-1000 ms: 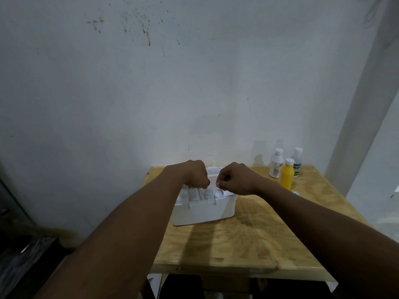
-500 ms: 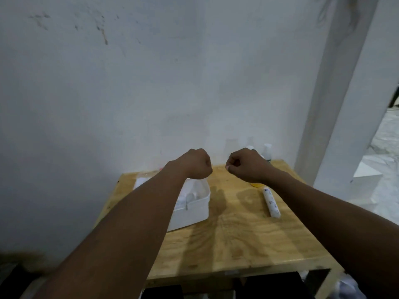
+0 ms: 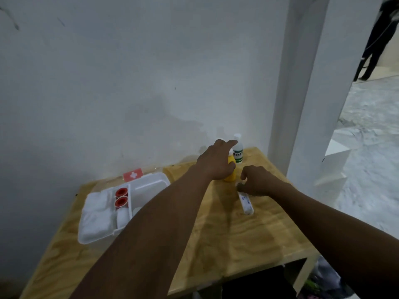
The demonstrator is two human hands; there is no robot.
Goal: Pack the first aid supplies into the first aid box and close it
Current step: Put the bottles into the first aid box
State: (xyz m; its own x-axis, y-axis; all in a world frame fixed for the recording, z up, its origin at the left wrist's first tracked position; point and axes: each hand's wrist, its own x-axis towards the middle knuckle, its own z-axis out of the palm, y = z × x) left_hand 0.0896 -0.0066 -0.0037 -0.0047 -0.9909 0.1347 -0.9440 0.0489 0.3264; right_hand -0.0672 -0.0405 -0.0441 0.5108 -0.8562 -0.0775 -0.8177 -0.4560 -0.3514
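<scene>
While holding left hand [image 3: 216, 162] splayed open over yellow bottle [image 3: 230, 176] and resting right hand [image 3: 257, 182] curled at tube [image 3: 246, 202] end (clamped or not, cannot tell), with box [image 3: 151, 187] open far left, risking toppling green-label bottle [image 3: 238, 151] just behind.

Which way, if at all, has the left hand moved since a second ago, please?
Yes. The left hand has left the first aid box and moved right, to the yellow bottle near the wall.
</scene>
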